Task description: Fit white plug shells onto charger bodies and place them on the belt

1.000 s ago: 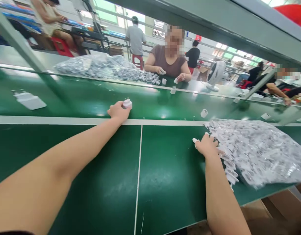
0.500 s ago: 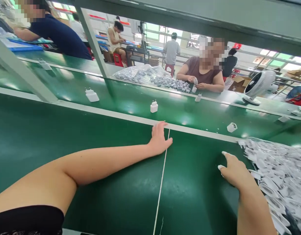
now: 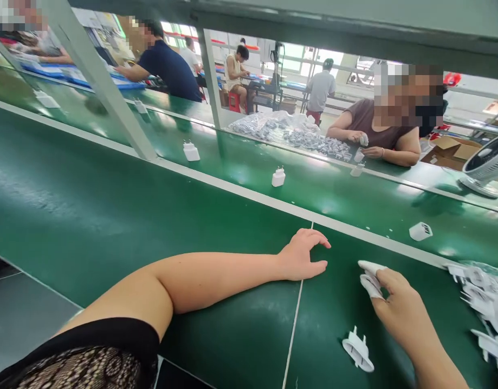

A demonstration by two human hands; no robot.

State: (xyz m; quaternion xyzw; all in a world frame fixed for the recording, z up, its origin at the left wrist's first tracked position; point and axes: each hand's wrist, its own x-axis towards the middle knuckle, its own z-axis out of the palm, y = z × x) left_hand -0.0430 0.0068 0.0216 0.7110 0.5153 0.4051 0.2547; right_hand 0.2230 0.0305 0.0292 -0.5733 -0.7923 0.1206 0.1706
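My left hand point(image 3: 303, 254) is open and holds nothing. It rests on the green work surface point(image 3: 233, 227), thumb and fingers apart, just short of the pale rail. To its right, my right hand point(image 3: 398, 300) pinches a small white plug cover point(image 3: 369, 280) between thumb and forefinger, both tips wrapped in white. The fingers partly hide that piece. Below this hand a loose white plug cover with two pins point(image 3: 357, 350) lies on the green surface. A pile of similar white plug covers point(image 3: 486, 302) is at the right edge, partly out of view.
Beyond the pale rail point(image 3: 249, 192), white chargers point(image 3: 278, 177) stand spaced along a green belt point(image 3: 233, 167), one lying farther right point(image 3: 421, 232). A person point(image 3: 378, 129) across it handles small white parts beside a bagged heap point(image 3: 297, 135). A fan point(image 3: 486, 162) stands at right; posts point(image 3: 107, 86) rise at left.
My left hand has drawn back from the rail. My right hand now has a plug cover in its fingers, and another lies below it. The view has swung left.
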